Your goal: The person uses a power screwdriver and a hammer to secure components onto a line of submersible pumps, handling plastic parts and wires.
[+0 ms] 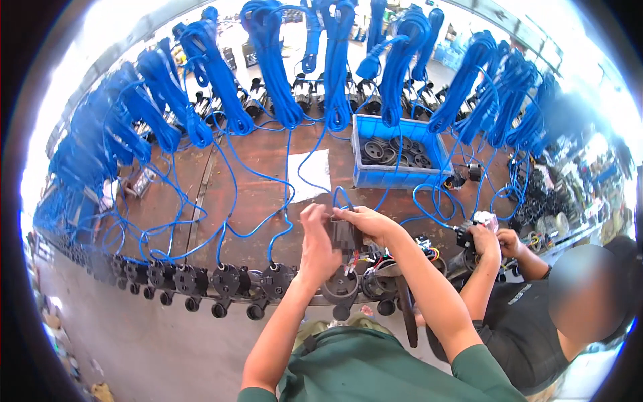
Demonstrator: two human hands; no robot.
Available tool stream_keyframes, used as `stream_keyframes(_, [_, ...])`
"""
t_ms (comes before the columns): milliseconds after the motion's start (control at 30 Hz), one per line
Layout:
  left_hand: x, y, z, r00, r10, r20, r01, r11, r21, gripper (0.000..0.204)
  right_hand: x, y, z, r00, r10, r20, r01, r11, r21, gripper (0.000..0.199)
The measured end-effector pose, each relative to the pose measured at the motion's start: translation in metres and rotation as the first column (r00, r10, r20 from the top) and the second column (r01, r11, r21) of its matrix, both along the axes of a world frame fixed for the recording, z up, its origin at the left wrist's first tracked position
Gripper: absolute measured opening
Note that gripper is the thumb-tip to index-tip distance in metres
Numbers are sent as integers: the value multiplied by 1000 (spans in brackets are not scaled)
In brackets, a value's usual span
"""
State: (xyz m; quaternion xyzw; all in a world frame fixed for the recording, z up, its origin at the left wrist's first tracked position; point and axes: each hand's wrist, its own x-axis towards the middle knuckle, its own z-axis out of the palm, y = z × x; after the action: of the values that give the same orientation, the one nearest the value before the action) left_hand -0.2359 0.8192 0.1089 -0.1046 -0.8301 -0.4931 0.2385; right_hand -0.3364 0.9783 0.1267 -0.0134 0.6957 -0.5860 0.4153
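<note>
Over the near edge of the bench, my left hand and my right hand are closed about a dark box-shaped housing. The left is along its left side, and the right has fingers over its top. Both sets of fingertips come close together at the upper end, where a blue cable loops; their exact grip is partly hidden. Short coloured wires show below the housing. Directly underneath, a round black motor casing sits at the bench edge.
Several similar black casings line the near edge. Bundled blue cables hang across the far side, their leads trailing over the brown bench. A blue crate holds round black parts. At right, a co-worker's hands handle another part.
</note>
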Motion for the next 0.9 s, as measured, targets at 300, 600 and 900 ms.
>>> stream_keyframes(300, [16, 0, -41, 656, -631, 415, -108, 466, 878, 52, -8, 7, -41, 994, -73, 83, 105, 849, -519, 38])
stream_keyframes(600, [32, -4, -32, 694, -123, 709, -18, 982, 188, 71, -4, 15, -42, 989, 141, -46, -148, 907, -394, 49])
stream_keyframes(900, [51, 19, -48, 745, 246, 621, -309, 951, -6, 129, 4, 40, -33, 985, 123, 120, -120, 992, -36, 39])
